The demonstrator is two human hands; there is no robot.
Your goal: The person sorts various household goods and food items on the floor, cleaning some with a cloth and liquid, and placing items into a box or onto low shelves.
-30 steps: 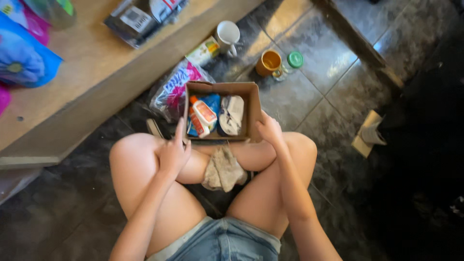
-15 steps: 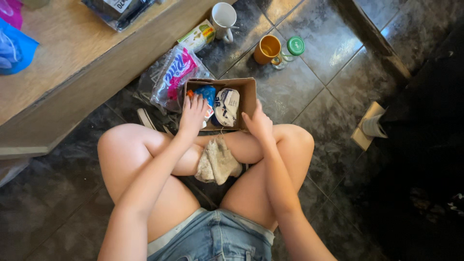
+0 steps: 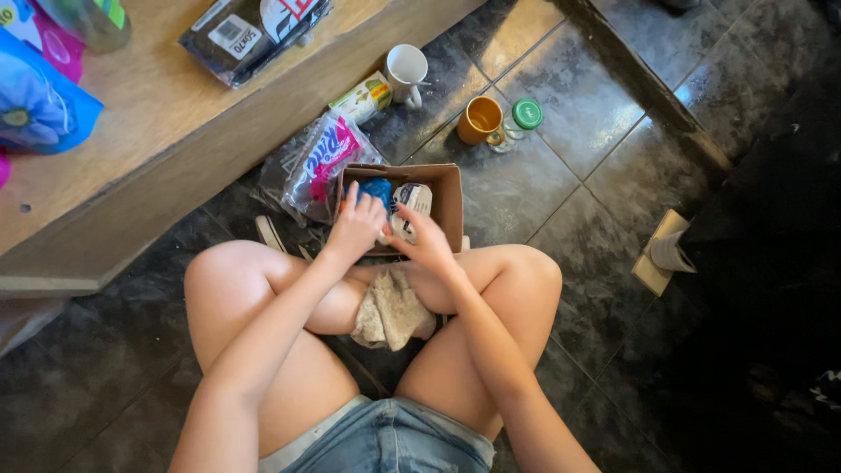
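Dark tile floor: both hands (image 3: 355,229) (image 3: 427,241) now inside cardboard box (image 3: 448,200)

Both hands, left hand (image 3: 357,229) and right hand (image 3: 427,245), inside the cardboard box (image 3: 448,203).

A cardboard box (image 3: 448,197) is sitting on the tiled floor (image 3: 569,193) just in front of the person's crossed legs. Both hands are reaching into it, the left hand (image 3: 355,229) beside the right hand (image 3: 427,245), over the packets (image 3: 412,200) lying inside. A crumpled cloth (image 3: 392,311) is lying between the legs, behind the box. A plastic bag (image 3: 317,162) is lying against the box's left side. Beyond the box two mugs (image 3: 480,120) are standing, a jar (image 3: 523,118) touching the right one and a small carton (image 3: 366,98) left of the other. A wooden platform (image 3: 158,114) is running along the left, bearing more packages (image 3: 250,31).
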